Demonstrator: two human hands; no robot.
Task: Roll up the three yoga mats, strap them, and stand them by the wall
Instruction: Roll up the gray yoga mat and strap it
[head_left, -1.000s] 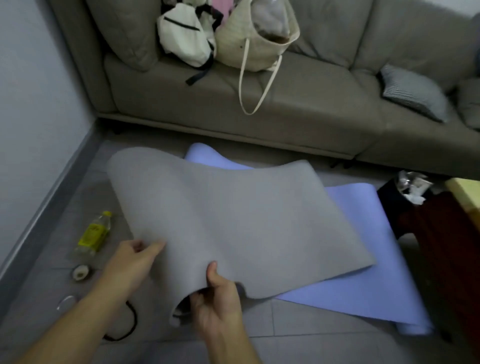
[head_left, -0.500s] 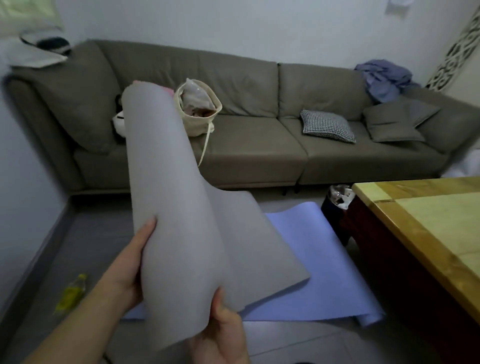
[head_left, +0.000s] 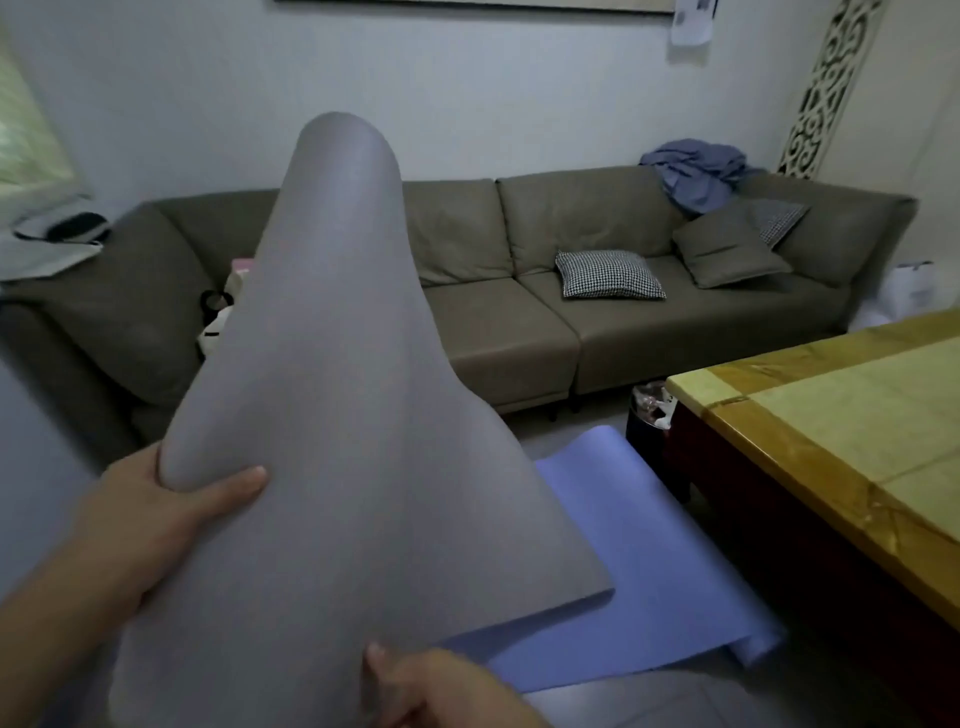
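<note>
A grey yoga mat (head_left: 332, 415) is lifted off the floor and stands up in a tall curved fold in front of me. My left hand (head_left: 156, 514) grips its left edge, thumb across the front. My right hand (head_left: 431, 686) pinches its lower edge near the bottom of the view. A blue-purple yoga mat (head_left: 639, 566) lies flat on the floor beneath and to the right, its near end slightly curled. A third mat is not in sight.
A long grey-brown sofa (head_left: 597, 322) with cushions and a checked pillow (head_left: 608, 274) runs along the far wall. A wooden table (head_left: 831, 431) stands at the right, with a small black bin (head_left: 647, 421) beside it. Bags on the sofa are mostly hidden by the grey mat.
The grey mat has been raised from lying low over the floor to standing tall. My view has tilted up, so the bottle and items on the floor at left are out of sight.
</note>
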